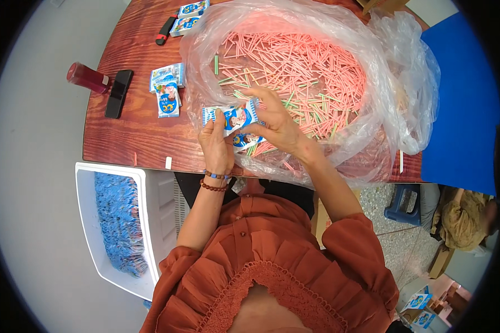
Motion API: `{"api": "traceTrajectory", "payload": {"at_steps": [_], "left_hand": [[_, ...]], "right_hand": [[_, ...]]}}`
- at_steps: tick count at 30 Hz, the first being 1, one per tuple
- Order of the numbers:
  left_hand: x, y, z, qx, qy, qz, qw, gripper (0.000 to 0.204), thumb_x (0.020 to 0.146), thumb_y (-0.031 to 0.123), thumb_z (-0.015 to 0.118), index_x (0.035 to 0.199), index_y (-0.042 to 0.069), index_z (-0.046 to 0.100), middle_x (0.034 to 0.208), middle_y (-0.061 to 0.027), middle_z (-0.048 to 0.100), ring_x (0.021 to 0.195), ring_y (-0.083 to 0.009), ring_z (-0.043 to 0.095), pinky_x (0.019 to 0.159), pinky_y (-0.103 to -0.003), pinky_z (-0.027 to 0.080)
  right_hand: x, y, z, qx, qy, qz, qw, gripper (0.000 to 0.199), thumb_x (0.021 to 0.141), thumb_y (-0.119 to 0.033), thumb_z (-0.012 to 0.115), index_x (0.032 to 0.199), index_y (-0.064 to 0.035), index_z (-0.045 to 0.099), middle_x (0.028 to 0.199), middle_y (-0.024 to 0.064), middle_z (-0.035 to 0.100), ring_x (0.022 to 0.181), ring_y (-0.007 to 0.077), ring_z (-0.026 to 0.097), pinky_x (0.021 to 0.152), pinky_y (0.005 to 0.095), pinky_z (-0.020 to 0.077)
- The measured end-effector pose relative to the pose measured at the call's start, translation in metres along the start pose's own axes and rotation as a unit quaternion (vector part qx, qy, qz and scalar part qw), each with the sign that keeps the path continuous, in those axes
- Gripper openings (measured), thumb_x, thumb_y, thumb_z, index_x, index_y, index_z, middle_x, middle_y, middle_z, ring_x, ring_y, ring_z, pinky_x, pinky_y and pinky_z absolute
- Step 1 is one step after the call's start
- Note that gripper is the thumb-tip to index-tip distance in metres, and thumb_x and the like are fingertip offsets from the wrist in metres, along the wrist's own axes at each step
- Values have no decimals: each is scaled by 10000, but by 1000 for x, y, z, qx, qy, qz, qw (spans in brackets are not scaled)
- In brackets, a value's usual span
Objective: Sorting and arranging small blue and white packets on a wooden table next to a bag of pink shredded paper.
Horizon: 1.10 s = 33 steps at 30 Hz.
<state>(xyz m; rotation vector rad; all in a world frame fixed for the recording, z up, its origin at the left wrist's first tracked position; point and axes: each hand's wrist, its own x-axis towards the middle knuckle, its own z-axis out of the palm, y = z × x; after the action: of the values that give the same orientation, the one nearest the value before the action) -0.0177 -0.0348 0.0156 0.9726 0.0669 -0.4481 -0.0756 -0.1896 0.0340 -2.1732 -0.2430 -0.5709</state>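
Note:
A small blue-and-white packet (236,117) is held up between both hands at the near left side of the open bag. My left hand (216,145) pinches its left end, thumb on top. My right hand (278,126) has fingers and thumb closed about its right end. Just under it, another blue-and-white packet (241,141) is partly hidden by the hands. Beneath and beyond spread many thin pink sticks (330,66), some green or pale, inside a large clear plastic bag (205,55) laid open on the table.
Several more packets (168,100) lie left of the bag, near a black phone (118,94) and a red bottle (89,77). A red-and-black cutter (164,32) lies farther back on the wooden table (128,130). A white bin (144,222) of blue packets stands below left.

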Motion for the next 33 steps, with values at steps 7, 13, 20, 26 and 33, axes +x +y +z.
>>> {"api": "traceTrajectory", "payload": {"at_steps": [7,13,20,26,33], "left_hand": [[4,-8,-17,19,-33,14,999,212,971,250,556,888,71,633,827,6,642,683,-64,563,538,-221,439],[3,-3,-18,1,-6,18,1000,185,970,237,562,905,74,621,851,28,606,751,-54,527,585,-233,419],[4,-9,-23,-10,-3,11,1000,168,965,228,571,916,77,625,852,32,600,758,-55,531,595,-233,429],[6,-7,-28,-3,-14,24,1000,164,960,233,580,917,82,627,870,33,611,781,-52,551,615,-231,445],[6,-10,-27,-2,-12,19,1000,171,960,242,578,916,86,630,888,30,625,794,-47,569,611,-226,471]], "right_hand": [[-3,18,-11,139,-38,-18,989,131,831,-141,672,896,-37,717,1212,107,597,1141,241,529,969,366,409],[-26,78,-95,-24,181,278,943,168,892,-121,594,975,-5,684,961,96,675,894,173,620,816,306,486],[-63,175,-186,-367,-26,269,890,189,788,-55,606,959,17,641,1016,220,579,961,355,550,863,409,441],[-57,177,-184,-362,-35,270,892,166,776,-56,628,910,17,562,1039,240,554,983,410,511,857,456,417],[-57,181,-174,-485,-66,173,855,158,794,-82,627,879,22,546,928,244,588,897,421,531,788,478,425]]}}
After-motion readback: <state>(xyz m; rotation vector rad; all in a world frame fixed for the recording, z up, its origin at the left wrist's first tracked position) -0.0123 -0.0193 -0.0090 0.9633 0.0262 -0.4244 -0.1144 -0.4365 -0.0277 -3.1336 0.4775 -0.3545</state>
